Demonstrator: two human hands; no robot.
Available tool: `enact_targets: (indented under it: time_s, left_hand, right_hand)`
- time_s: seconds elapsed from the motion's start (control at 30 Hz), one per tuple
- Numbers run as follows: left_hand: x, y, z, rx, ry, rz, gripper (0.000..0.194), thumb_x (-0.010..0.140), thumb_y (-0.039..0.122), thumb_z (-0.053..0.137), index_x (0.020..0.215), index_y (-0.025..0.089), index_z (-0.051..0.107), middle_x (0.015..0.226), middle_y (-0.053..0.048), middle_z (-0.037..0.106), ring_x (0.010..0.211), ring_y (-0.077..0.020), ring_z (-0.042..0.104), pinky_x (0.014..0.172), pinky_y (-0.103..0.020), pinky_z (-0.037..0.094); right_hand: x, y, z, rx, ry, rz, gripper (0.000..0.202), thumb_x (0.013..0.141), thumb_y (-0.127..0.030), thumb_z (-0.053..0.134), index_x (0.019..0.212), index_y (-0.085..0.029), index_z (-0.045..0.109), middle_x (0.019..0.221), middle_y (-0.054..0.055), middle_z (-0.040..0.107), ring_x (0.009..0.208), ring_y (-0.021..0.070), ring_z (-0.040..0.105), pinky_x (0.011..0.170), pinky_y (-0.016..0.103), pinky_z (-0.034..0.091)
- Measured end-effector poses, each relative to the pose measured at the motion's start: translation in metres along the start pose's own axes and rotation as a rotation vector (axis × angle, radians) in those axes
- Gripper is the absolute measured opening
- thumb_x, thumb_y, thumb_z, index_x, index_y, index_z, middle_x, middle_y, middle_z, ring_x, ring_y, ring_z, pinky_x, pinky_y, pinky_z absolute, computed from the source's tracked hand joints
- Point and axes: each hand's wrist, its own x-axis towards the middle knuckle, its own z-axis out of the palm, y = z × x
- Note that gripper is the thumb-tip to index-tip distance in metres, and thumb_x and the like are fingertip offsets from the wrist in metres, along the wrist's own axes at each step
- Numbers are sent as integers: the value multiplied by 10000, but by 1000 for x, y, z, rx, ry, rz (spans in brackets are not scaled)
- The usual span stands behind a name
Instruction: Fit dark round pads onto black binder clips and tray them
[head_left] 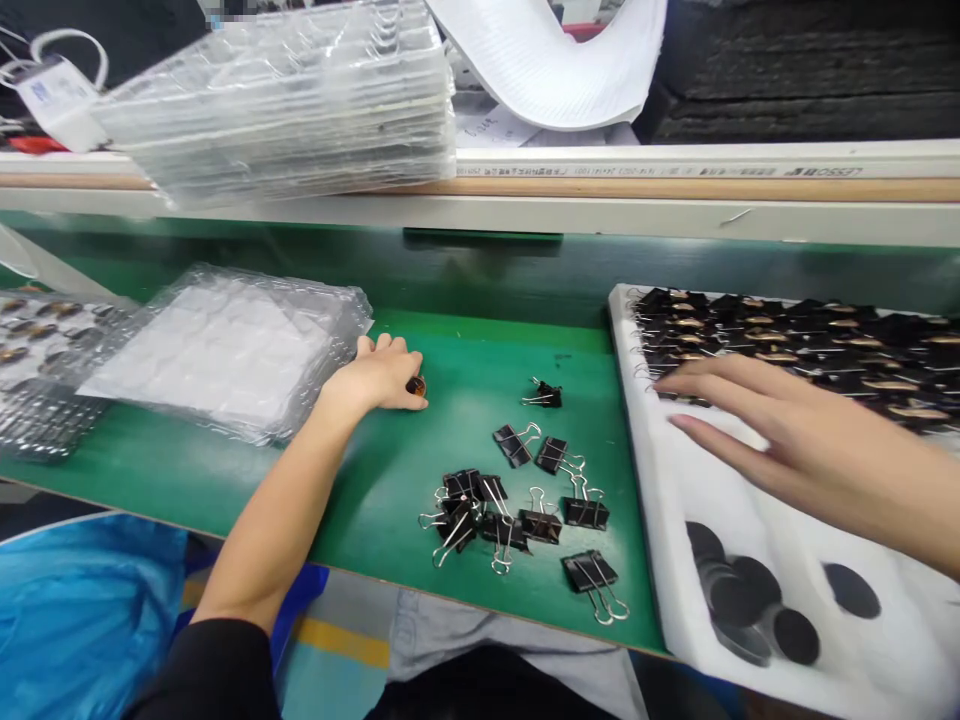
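My left hand (382,375) is closed over the green table, with a small round black-and-amber piece (417,385) showing between thumb and fingers. My right hand (757,420), slightly blurred, reaches over a white foam tray (630,480) with thumb and fingers apart and nothing visible between them. Its fingertips are near rows of black binder clips (750,330) standing in the tray, with brownish edges among them. Several loose binder clips (517,525) lie on the table between my hands. Black discs (739,595) lie in the near part of the tray.
Clear plastic trays with a white sheet (217,350) lie left of my left hand. Beside them, another clear tray (45,350) holds round pieces. A stack of clear trays (300,120) overhangs the shelf edge (540,210), and black blocks (810,70) stand at upper right.
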Motion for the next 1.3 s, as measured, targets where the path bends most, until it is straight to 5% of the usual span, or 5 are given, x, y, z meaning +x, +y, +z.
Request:
enact_targets:
  time_s: [0.13,0.27,0.97,1.1,1.3]
  left_hand:
    - [20,35,21,-39,189,365,336,962,406,529,1195,186,629,1133,-141,594,1077,-322,538,949,-484,390]
    - [41,65,40,-98,320,497,460,990,276,393,1417,166,525,1364,-187,518,1163,-346,499,951,-494,397]
    - [43,72,51,-274,423,205,597,916,522,530,1383,150,508,1255,-171,583,1178,-368,475,960,-495,307]
    - [43,71,52,-317,423,255,530,958,462,489,1384,146,485,1251,-149,614,1166,-332,502,959,-460,295]
    - [44,68,54,-389,424,274,571,938,431,527,1427,150,434,1295,-152,622,1174,-331,514,978,-449,295]
  right_hand:
    - [-62,3,-21,108,-271,172,341,956,-560,553,1172,-338,694,1105,73,753,877,315,746,739,462,634]
    - [-86,-14,-7,288,-548,334,381,935,-522,606,1259,-335,681,1263,70,709,1059,319,723,884,431,610]
    - [-45,-1,-20,455,-680,281,285,975,-433,567,1046,-289,802,976,64,777,818,243,742,686,335,602]
    - [-9,1,-30,414,-572,234,288,941,-468,611,1000,-281,821,905,54,796,779,265,755,680,368,616]
    - [79,-32,6,353,28,61,210,919,-357,659,1005,-220,794,971,60,788,877,238,742,837,381,595]
